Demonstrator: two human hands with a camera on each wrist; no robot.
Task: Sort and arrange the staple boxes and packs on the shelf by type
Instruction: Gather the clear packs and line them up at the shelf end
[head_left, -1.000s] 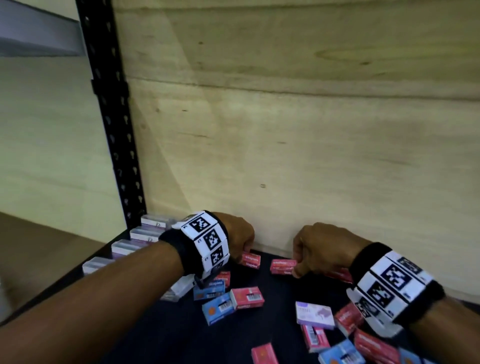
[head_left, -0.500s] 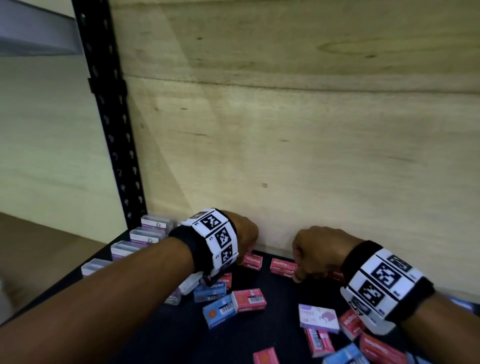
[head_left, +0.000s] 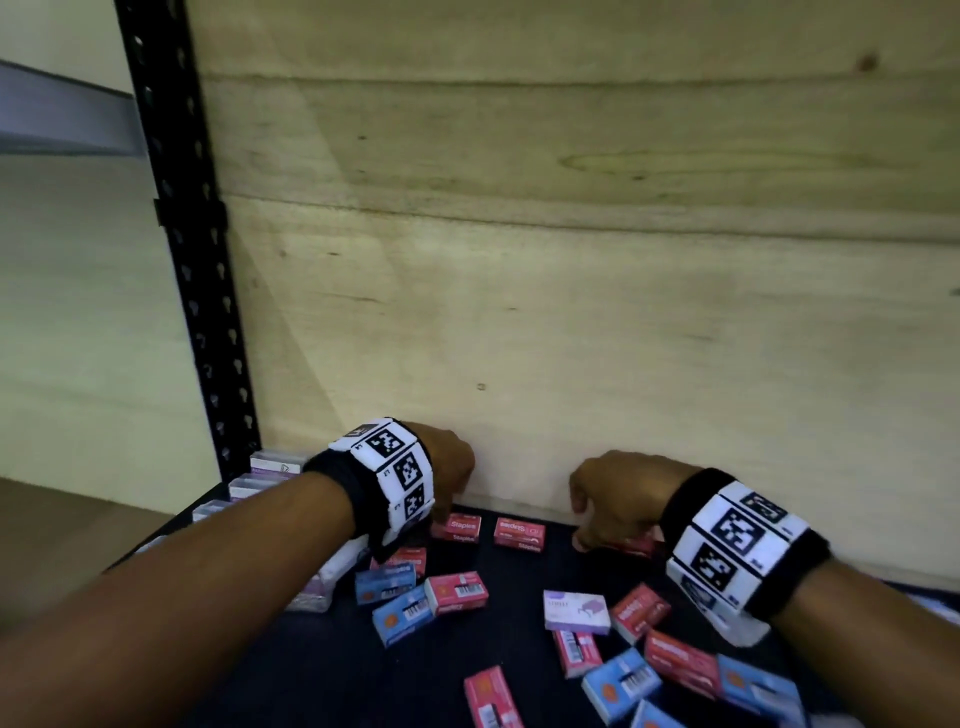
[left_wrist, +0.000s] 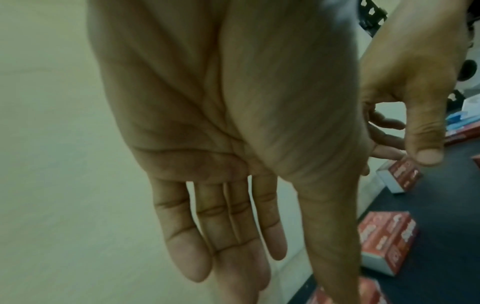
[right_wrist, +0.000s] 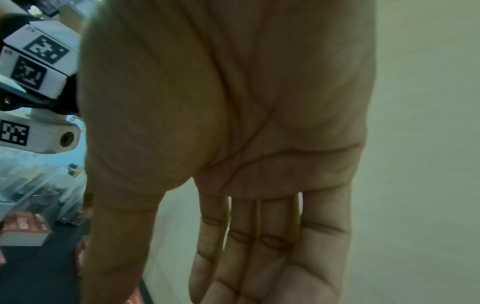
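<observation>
Three red staple boxes lie in a line along the back wall: one (head_left: 457, 527) just below my left hand (head_left: 452, 467), one (head_left: 519, 532) in the gap between my hands, and one (head_left: 631, 545) under my right hand (head_left: 602, 519). The left wrist view shows my left fingers (left_wrist: 233, 236) straight and holding nothing. My right fingers (right_wrist: 259, 257) are also straight, and their tips reach down to the third red box (left_wrist: 400, 174). Blue boxes (head_left: 402, 613), more red boxes (head_left: 456, 592) and a purple box (head_left: 576, 610) lie scattered on the dark shelf (head_left: 493, 649).
A row of purple-and-white packs (head_left: 270, 462) stands along the shelf's left edge by the black perforated post (head_left: 192, 260). The plywood back wall (head_left: 571, 312) rises right behind my hands. More red and blue boxes (head_left: 621, 683) lie loose at the front right.
My right hand has come off the middle red box and shifted right, leaving that box against the wall. My left hand has risen a little above the left red box.
</observation>
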